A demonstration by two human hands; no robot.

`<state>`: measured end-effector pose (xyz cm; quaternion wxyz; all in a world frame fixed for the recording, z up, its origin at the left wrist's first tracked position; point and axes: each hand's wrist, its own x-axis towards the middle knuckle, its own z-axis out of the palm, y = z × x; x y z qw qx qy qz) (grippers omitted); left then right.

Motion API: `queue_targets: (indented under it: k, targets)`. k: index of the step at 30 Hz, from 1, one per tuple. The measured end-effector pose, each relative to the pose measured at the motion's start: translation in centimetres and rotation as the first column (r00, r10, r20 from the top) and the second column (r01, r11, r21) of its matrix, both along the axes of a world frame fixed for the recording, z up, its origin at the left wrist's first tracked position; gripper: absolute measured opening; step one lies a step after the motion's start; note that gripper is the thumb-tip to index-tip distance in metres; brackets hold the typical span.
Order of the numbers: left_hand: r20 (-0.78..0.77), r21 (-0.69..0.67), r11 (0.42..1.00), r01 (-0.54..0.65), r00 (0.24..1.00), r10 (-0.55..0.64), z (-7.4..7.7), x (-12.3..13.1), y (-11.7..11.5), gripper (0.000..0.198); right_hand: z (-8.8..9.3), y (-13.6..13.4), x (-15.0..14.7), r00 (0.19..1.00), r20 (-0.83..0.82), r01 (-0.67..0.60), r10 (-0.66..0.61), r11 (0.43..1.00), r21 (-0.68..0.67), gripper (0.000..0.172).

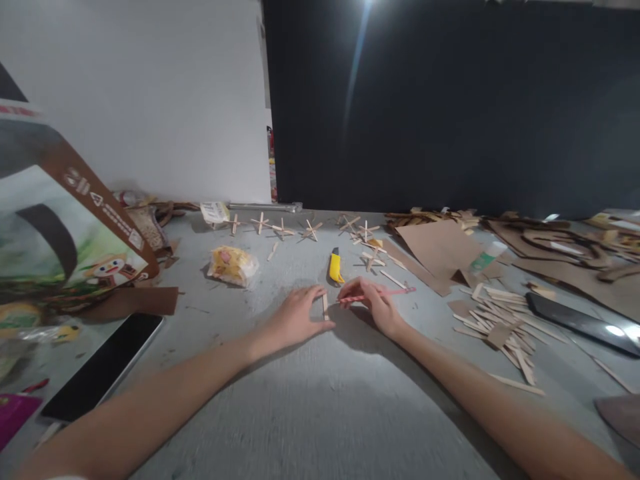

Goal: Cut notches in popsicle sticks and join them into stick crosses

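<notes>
Between the thumb and fingers of my left hand is a short wooden craft stick, gripped near its two ends. My right hand is closed around a thin red-and-white pencil, its tip pointing left toward the stick. Just beyond my hands lies a yellow utility knife. Farther back, several star shapes of crossed craft sticks, such as this star, stand in a row along the table.
A heap of loose craft sticks lies at the right, near a dark phone and cardboard pieces. On the left are a snack packet, another phone and a large printed bag. A black panel rises behind.
</notes>
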<state>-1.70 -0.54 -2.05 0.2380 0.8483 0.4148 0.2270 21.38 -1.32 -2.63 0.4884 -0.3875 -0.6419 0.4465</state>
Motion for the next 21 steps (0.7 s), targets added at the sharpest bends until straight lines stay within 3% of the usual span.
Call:
queue_targets:
  k: [4, 12, 21]
  targets:
    - [-0.028, 0.025, 0.999, 0.028, 0.999, -0.028, 0.1, -0.2, -0.3, 0.054, -0.6, -0.6, 0.2, 0.998, -0.002, -0.056, 0.056, 0.998, -0.012, 0.077]
    - [-0.039, 0.008, 0.999, 0.038, 0.999, -0.037, 0.4, -0.4, -0.8, 0.058, -1.1, -0.5, 0.4, 0.995, 0.097, 0.025, -0.017, 0.996, -0.085, 0.089]
    - [-0.012, -0.022, 1.0, -0.011, 1.0, 0.011, 0.0, -0.3, -0.7, 0.061, -0.3, -0.3, 0.2, 0.998, 0.059, 0.035, -0.03, 0.996, -0.085, 0.047]
